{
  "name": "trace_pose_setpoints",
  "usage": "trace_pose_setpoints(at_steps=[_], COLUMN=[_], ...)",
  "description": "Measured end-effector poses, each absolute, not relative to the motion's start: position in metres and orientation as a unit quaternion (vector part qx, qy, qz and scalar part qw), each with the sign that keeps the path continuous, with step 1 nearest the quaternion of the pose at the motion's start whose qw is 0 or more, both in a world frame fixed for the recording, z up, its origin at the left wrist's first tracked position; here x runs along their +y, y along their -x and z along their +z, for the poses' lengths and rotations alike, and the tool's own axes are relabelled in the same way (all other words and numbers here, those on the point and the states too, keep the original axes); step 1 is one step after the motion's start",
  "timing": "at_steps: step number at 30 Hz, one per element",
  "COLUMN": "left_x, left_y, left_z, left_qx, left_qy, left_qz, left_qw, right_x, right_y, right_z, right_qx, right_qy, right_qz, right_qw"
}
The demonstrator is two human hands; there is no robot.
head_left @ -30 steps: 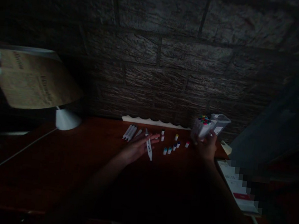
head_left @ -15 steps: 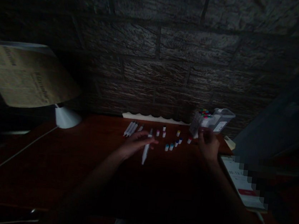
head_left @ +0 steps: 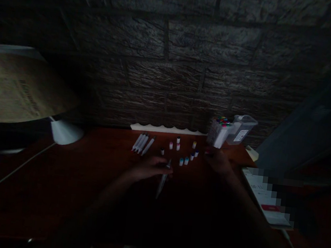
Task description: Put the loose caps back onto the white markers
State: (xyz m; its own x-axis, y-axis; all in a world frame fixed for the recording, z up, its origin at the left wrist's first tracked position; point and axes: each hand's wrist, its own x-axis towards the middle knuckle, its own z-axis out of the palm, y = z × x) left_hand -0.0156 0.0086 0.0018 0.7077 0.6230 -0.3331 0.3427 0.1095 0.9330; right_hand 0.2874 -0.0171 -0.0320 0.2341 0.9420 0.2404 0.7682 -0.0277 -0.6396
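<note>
A slim white marker slants down from my left hand, pinched between thumb and fingers above the desk. My right hand is closed at a marker cap with a red-pink top, its fingers covering most of the cap. Several white caps with coloured tops stand between the hands, among them a teal-topped cap, a yellow-topped cap and a black-topped cap close to my left hand. Behind my left hand, several white markers lie side by side.
A clear case packed with markers stands behind my right hand, beside a clear plastic box. On the right lies a lit tablet with a cable. A lamp stands at the left. A stone wall backs the wooden desk.
My right hand has come down from beside the marker case to the red-pink-topped cap. My left hand has lowered toward me with the marker, uncovering the black-topped cap. The view has shifted slightly.
</note>
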Motion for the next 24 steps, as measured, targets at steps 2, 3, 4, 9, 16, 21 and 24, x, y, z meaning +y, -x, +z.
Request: trace_pose_setpoints(at_steps=[2,3,4,9,16,21,24], left_x=[0.008,0.008,0.008,0.009,0.008,0.008,0.009], left_y=[0.015,0.014,0.014,0.014,0.014,0.013,0.014], left_z=[0.001,0.000,0.000,-0.002,0.002,0.001,-0.001], left_qx=[0.363,0.359,0.356,0.354,0.357,0.351,0.350], left_qy=[-0.668,-0.672,-0.674,-0.683,-0.678,-0.690,-0.689], left_qz=[0.102,0.101,0.100,0.103,0.101,0.109,0.109], left_qw=[0.642,0.640,0.639,0.631,0.634,0.624,0.625], right_x=[-0.018,-0.018,-0.018,-0.017,-0.019,-0.022,-0.022], right_y=[-0.286,-0.286,-0.285,-0.280,-0.277,-0.274,-0.274], right_z=[-0.030,-0.029,-0.028,-0.026,-0.021,-0.016,-0.017], right_qx=[-0.594,-0.590,-0.588,-0.585,-0.581,-0.569,-0.564], right_qy=[0.711,0.711,0.710,0.705,0.693,0.690,0.701], right_qz=[0.123,0.123,0.124,0.136,0.141,0.140,0.134], right_qw=[0.356,0.361,0.366,0.378,0.404,0.424,0.415])
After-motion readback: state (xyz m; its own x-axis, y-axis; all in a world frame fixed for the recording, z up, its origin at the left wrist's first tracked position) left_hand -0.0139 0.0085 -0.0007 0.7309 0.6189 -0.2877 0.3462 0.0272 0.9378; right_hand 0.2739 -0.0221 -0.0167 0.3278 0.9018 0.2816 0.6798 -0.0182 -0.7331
